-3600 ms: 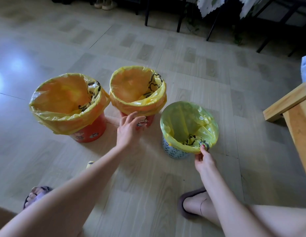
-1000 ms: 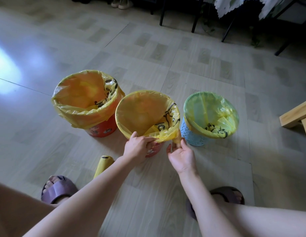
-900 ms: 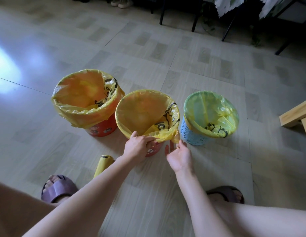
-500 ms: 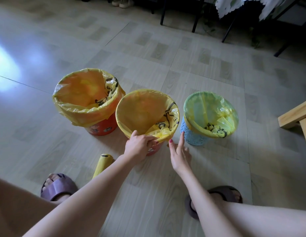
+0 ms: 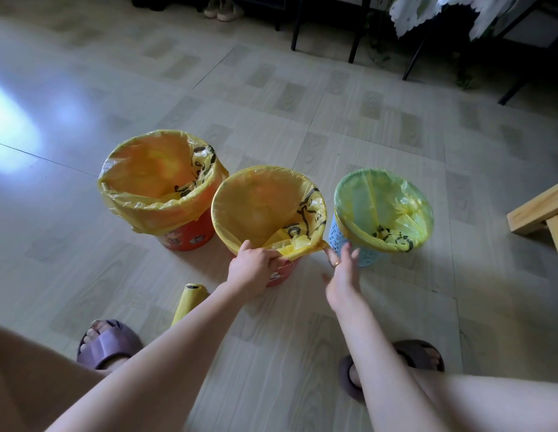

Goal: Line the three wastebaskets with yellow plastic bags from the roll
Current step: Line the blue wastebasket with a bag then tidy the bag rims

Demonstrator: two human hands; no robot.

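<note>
Middle bin (image 5: 282, 272) at frame centre, bag (image 5: 265, 207) already lining it; snug slack at near rim. Left hand (image 5: 251, 269) gripping rim and film, right hand (image 5: 341, 272) released beside it; pull evenly, without tearing

The floor (image 5: 349, 98) is pale wood-look tile with darker rectangular patches, glossy under a bright patch of light at its left edge. The middle wastebasket (image 5: 282, 272), red and lined in yellow, stands on it as the landmark. Touching it on the left and a little farther back stands another red wastebasket (image 5: 190, 236), also lined. Just to its right stands a blue perforated wastebasket (image 5: 360, 255) with a yellow liner. Near and left of the landmark, toward the viewer, lies the yellow bag roll (image 5: 190, 302). Nearer still, two slippered feet rest on the floor: a purple slipper (image 5: 107, 346) on the left, a dark slipper (image 5: 418, 353) on the right. Far right, a wooden furniture piece (image 5: 539, 213) is in view.
</note>
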